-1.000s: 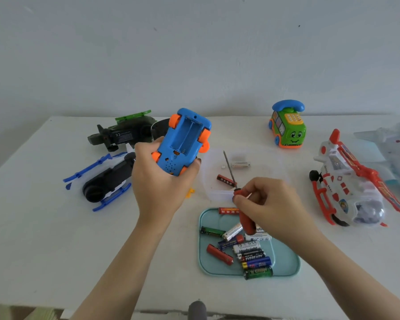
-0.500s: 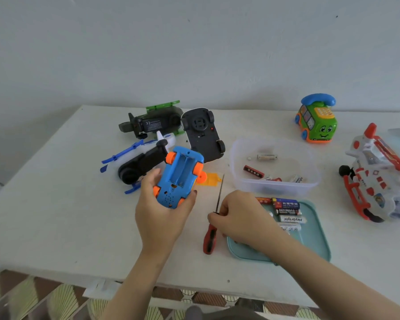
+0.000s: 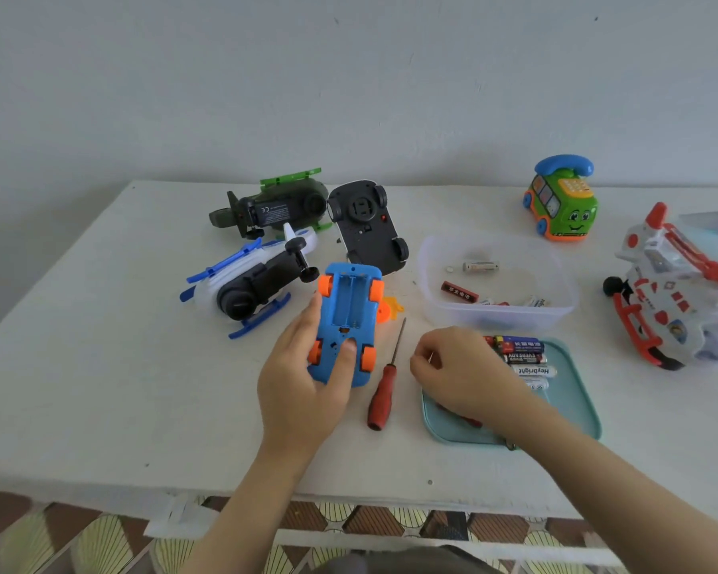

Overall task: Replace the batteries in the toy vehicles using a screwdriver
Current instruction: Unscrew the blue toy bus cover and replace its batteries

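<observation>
Holds the car (image 3: 347, 321) belly-up in the left hand (image 3: 295, 395), just above the tabletop (image 3: 100, 366). Fingers (image 3: 301, 325) clamped along its left side, thumb laid on the blue underside between the two near wheels. Open battery bay facing up, orange wheels at the four corners.

Right hand (image 3: 465, 374) knuckles-up over the left edge of the tray (image 3: 573, 408), fingers curled under. Cannot tell whether anything is pinched there.

Screwdriver (image 3: 384, 387) flat on the tabletop between the two hands, touched by neither. Red handle nearest, thin shaft pointing away toward an orange piece (image 3: 390, 310) just behind the car.

Batteries (image 3: 523, 358) side by side at the far end of the tray, partly hidden by the right hand; something red showing under the wrist.

Clear tub (image 3: 515, 319) just behind the tray, holding a few more.

Further back on the left: blue helicopter (image 3: 249, 283) on its side, green helicopter (image 3: 274, 209) behind it, black car (image 3: 367, 229) upside down beside both.

Far right: phone bus (image 3: 562, 200) upright near the wall, red helicopter (image 3: 672, 292) at the edge of view, well apart from the hands.
</observation>
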The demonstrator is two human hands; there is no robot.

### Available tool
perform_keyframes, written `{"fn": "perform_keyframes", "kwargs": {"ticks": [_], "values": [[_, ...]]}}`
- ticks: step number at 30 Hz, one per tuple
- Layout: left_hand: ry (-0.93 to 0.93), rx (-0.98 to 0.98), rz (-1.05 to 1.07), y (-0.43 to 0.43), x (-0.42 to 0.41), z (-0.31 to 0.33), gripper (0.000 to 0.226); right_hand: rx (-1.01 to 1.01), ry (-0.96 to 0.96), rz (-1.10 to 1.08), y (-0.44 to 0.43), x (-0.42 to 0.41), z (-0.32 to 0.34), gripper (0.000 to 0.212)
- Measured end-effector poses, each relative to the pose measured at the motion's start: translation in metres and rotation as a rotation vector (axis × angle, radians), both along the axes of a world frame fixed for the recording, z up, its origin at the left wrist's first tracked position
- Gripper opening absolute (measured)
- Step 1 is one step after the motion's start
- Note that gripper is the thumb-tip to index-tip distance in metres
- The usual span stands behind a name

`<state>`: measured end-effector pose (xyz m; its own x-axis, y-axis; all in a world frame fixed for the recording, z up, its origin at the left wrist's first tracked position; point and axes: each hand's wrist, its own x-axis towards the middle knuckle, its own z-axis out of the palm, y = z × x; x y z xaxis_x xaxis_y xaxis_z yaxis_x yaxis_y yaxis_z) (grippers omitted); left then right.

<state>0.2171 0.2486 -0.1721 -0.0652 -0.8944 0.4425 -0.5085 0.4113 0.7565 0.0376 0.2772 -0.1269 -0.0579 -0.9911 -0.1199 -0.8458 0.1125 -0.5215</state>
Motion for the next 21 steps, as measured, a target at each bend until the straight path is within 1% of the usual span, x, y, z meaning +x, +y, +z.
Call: {"fn": "perform_keyframes", "kwargs": {"ticks": [3, 6, 8, 12, 15, 18, 21], "values": [[0.009, 0.03, -0.084, -0.006, 0.006, -0.005, 0.071, -0.002, 0.047, 0.027, 0.004, -0.013, 0.012, 0.017], [0.063, 0.119, -0.176, -0.01, 0.011, -0.011, 0.083, 0.108, 0.193, 0.097, 0.012, -0.022, 0.021, 0.014], [0.116, 0.182, -0.251, -0.013, 0.012, -0.013, 0.091, 0.16, 0.243, 0.129, 0.018, -0.023, 0.022, 0.01], [0.121, 0.194, -0.358, -0.021, 0.016, -0.01, 0.094, 0.075, 0.33, 0.154, 0.031, -0.017, 0.019, 0.009], [0.134, 0.185, -0.449, -0.023, 0.015, -0.005, 0.092, 0.06, 0.416, 0.157, 0.034, -0.014, 0.02, 0.017], [0.162, 0.147, -0.513, -0.021, 0.013, -0.003, 0.085, 0.052, 0.406, 0.158, 0.034, -0.012, 0.02, 0.019], [0.143, 0.12, -0.498, -0.021, 0.013, -0.004, 0.083, 0.021, 0.347, 0.15, 0.034, -0.01, 0.018, 0.02]]}}
